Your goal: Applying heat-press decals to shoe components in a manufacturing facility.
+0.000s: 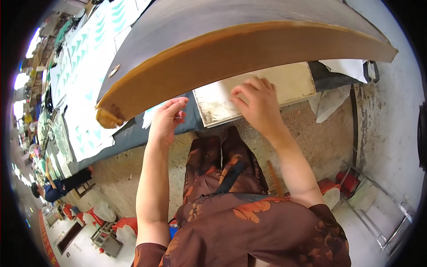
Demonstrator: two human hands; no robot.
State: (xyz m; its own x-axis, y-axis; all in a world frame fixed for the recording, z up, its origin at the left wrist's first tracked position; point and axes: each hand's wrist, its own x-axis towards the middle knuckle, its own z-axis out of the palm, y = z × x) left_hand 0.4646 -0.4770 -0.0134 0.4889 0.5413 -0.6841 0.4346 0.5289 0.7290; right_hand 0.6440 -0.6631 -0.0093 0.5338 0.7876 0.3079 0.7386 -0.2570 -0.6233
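Right hand (pixel 255 104) presses flat, fingers spread, on pale sheet (pixel 267 89) at table's (pixel 133 133) near edge; left hand (pixel 167 120) loosely open, holding nothing, just left; sheet looks thin, floppy, light—pinch near corner.

The upper part of the cream sheet (pixel 284 84) under the right hand (pixel 255 104) is covered by the curved brown panel (pixel 231 53) above both hands, so its full extent cannot be judged. The fingertips of the left hand (pixel 167 120) are partly concealed beneath the panel's lower edge, and contact with the dark table edge (pixel 129 135) cannot be confirmed. The panel itself is cut off beyond its right tip. Far to the left of the left hand, a crouched person (pixel 51 191) and patterned white sheets (pixel 86 66) are rendered too small and warped for detail.
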